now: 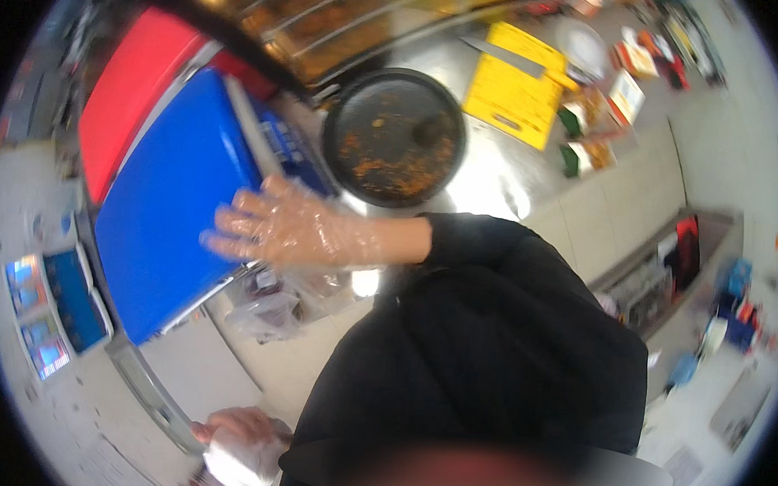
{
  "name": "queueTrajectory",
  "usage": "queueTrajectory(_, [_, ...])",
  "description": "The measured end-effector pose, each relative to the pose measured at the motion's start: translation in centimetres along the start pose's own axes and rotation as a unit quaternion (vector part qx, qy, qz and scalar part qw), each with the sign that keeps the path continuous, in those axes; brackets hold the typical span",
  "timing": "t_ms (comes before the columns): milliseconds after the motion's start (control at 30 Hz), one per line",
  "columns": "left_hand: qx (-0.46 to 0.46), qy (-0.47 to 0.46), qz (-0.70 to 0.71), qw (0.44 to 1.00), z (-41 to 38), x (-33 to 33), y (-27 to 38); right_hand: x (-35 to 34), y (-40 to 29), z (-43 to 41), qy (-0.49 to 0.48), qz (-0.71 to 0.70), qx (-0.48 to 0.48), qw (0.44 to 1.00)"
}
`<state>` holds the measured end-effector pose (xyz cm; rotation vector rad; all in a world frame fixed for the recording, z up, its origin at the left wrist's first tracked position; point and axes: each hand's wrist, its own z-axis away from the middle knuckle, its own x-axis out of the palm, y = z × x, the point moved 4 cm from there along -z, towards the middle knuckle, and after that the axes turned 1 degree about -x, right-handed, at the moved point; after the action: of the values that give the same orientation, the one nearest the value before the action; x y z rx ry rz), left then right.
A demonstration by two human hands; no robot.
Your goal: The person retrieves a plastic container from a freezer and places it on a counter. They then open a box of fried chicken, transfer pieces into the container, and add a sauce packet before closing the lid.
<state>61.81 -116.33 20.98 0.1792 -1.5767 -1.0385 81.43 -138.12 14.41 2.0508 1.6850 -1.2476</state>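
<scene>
My right hand, in a clear plastic glove, reaches across to the left with its fingers spread and nothing in it. It appears over the near edge of a blue lid; I cannot tell if it touches. At the lower left, my left hand is closed around a white object, too blurred to name. Just beyond my right forearm lies a round black pan on the steel counter. Orange-brown food crumbs are scattered in it, along with a dark lump.
A red lid adjoins the blue one. A knife with a yellow handle lies on a yellow cutting board. Food cartons stand near the counter's edge. Behind is a lit display cabinet. A clear plastic bag hangs below my right hand.
</scene>
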Motion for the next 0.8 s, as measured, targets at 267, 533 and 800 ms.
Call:
queueTrajectory(267, [0.013,0.404,-0.293,0.867,-18.0,3.4,-16.7,-13.5,-1.3,13.2,-0.017,-0.229,0.013,0.973])
queueTrajectory(533, [-0.299,0.019,-0.055,0.953,-36.4,9.3,-42.2,-24.4,8.3,41.2,0.128,-0.311,0.455,0.825])
queueTrajectory(800, [-0.285,0.129,-0.158,0.937,-43.3,11.9,-57.0,-26.5,20.6,60.3,0.039,0.168,0.717,0.676])
